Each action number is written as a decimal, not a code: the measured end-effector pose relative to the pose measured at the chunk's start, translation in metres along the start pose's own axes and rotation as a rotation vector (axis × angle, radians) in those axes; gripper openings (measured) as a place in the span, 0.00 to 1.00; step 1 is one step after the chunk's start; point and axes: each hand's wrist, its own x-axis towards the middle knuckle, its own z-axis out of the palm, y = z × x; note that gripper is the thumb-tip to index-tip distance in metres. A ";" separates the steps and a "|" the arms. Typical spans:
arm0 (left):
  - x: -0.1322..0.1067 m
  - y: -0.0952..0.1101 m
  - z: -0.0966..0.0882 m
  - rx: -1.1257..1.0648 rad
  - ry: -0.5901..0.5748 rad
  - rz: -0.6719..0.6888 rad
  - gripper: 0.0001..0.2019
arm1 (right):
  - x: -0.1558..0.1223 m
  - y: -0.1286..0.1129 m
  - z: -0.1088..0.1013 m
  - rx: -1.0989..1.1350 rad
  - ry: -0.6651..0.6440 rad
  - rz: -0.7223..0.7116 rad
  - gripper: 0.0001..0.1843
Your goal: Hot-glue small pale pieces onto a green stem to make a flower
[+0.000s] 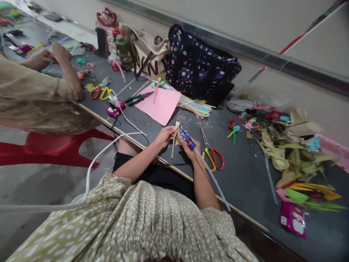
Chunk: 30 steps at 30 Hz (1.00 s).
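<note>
In my left hand (166,137) I pinch a pale yellow-green pipe-cleaner stem (173,145) with a cream tuft at its top, its lower end hanging down. My right hand (191,148) grips a blue hot glue gun (187,139) with a long translucent glue stick (215,178) trailing from its back. The gun's front is close to the stem; whether they touch I cannot tell. Beside my right hand lie scissors (211,153) with red and yellow handles. A pink sheet (160,105) lies beyond my hands, with a small pipe-cleaner flower (156,89) on it.
Pliers (139,98), a pipe-cleaner bundle (197,107) and a polka-dot bag (200,62) stand or lie at the back. Dried husks (294,156) and a purple packet (293,220) are at right. A co-worker's arm (68,69) rests at left. A white cable (89,171) crosses the table edge.
</note>
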 end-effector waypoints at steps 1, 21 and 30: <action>0.000 0.000 0.000 0.002 0.002 0.003 0.15 | 0.000 0.000 0.000 0.007 0.001 0.002 0.23; -0.001 0.003 -0.027 -0.069 0.009 0.006 0.15 | 0.020 0.043 -0.003 -0.003 0.305 0.114 0.12; -0.001 -0.001 -0.034 -0.041 -0.035 0.021 0.15 | 0.020 0.043 -0.005 -0.038 0.228 0.126 0.14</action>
